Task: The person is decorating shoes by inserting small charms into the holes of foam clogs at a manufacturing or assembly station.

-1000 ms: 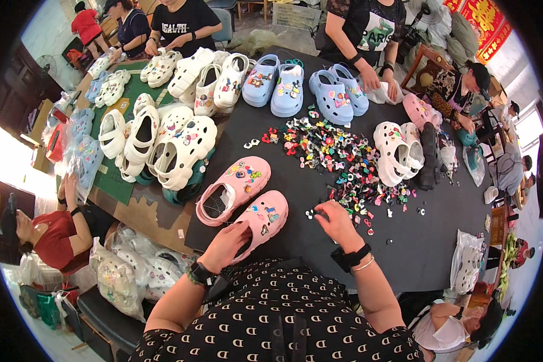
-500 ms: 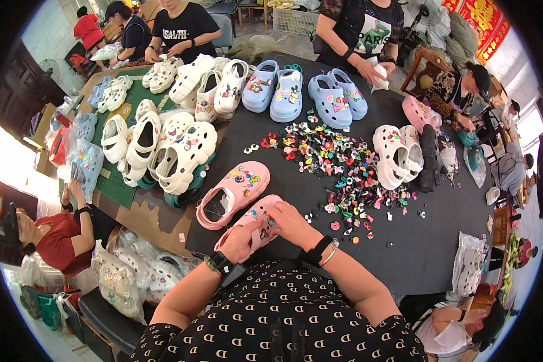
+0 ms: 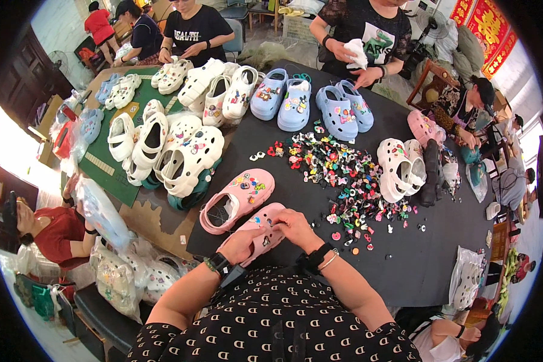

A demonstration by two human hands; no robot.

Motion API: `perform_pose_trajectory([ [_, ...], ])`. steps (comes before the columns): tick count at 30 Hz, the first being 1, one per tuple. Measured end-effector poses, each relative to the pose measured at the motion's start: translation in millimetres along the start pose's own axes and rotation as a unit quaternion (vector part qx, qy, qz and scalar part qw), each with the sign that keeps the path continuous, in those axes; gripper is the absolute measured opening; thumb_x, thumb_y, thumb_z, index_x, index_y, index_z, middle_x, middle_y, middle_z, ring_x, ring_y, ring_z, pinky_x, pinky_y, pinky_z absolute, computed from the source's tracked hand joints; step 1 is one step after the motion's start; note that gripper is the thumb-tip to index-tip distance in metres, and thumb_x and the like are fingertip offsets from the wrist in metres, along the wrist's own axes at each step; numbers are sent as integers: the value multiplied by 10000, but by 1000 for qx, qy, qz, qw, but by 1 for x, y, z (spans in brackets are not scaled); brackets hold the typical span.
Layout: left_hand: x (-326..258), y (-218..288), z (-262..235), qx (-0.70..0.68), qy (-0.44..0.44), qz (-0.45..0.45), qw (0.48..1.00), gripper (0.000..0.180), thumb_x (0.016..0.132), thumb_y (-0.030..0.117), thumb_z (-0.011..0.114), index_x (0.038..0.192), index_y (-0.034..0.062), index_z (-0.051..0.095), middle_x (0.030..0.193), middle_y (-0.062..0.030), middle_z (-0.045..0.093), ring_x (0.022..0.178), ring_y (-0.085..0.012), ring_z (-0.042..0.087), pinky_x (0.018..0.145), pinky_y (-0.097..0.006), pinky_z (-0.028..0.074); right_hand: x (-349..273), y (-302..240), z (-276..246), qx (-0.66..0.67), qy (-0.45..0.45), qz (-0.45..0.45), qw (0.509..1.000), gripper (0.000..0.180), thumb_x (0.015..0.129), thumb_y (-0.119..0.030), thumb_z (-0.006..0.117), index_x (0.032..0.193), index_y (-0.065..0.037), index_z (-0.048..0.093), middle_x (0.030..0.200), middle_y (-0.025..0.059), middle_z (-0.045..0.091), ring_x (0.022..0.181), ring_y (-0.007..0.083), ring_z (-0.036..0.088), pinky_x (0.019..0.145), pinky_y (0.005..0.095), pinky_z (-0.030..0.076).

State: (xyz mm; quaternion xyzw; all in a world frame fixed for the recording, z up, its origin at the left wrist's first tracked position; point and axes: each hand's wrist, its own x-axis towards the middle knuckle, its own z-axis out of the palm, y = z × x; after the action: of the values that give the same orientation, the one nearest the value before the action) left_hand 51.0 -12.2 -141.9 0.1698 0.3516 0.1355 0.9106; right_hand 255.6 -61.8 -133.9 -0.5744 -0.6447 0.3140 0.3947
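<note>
The pink clog [image 3: 265, 215] is at the near edge of the dark table [image 3: 404, 259], with the left hand [image 3: 240, 244] clamped on it. The right hand [image 3: 296, 232] touches its top with bent fingers, but whether they pinch something I cannot tell. Beside it lies its mate [image 3: 247, 192], and farther right a heap of colourful charms [image 3: 337, 169]

The black desk [image 3: 404, 259] carries a pink clog [image 3: 250, 186] just beyond the left grip [image 3: 240, 242]. Beyond and right of the right grip [image 3: 296, 229] spreads a heap of small charms [image 3: 350, 181]; blue clogs [image 3: 295, 105] stand farther beyond, white clogs [image 3: 394, 161] well rightward, bagged clogs [image 3: 466, 276] farthest right.
</note>
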Motion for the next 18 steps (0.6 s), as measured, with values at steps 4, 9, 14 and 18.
perform_pose_trajectory([
  [4, -4, 2, 11, -15, -2, 7, 1000, 454, 946, 112, 592, 1335, -54, 426, 1203, -167, 601, 1069, -271, 627, 909, -394, 528, 2, 9, -11, 146, 4, 153, 977, 115, 772, -73, 699, 875, -21, 687, 827, 125, 666, 742, 286, 644, 680, 364, 506],
  [9, -30, 6, 32, 149, 24, 84, 985, 309, 990, 121, 507, 1258, -32, 528, 1183, -147, 616, 1080, -269, 615, 934, -380, 498, -11, 26, -39, -9, 79, 96, 992, 100, 771, -78, 705, 861, -38, 688, 827, 118, 654, 804, 303, 633, 711, 399, 493],
  [14, -60, 23, 20, 295, 107, 43, 949, 313, 988, 237, 550, 1107, -41, 629, 975, -67, 680, 875, -121, 626, 805, -262, 495, -19, 29, -50, -209, 95, 46, 972, 198, 765, -97, 718, 952, -63, 663, 993, 98, 614, 975, 318, 572, 837, 430, 460],
  [18, -81, 59, 13, 333, 179, 179, 908, 332, 971, 261, 587, 1083, -46, 645, 939, -38, 672, 827, -98, 610, 745, -238, 487, 0, 6, -41, -137, 40, -53, 988, 317, 703, -122, 770, 986, -60, 644, 1022, 103, 586, 1001, 323, 548, 866, 427, 455],
])
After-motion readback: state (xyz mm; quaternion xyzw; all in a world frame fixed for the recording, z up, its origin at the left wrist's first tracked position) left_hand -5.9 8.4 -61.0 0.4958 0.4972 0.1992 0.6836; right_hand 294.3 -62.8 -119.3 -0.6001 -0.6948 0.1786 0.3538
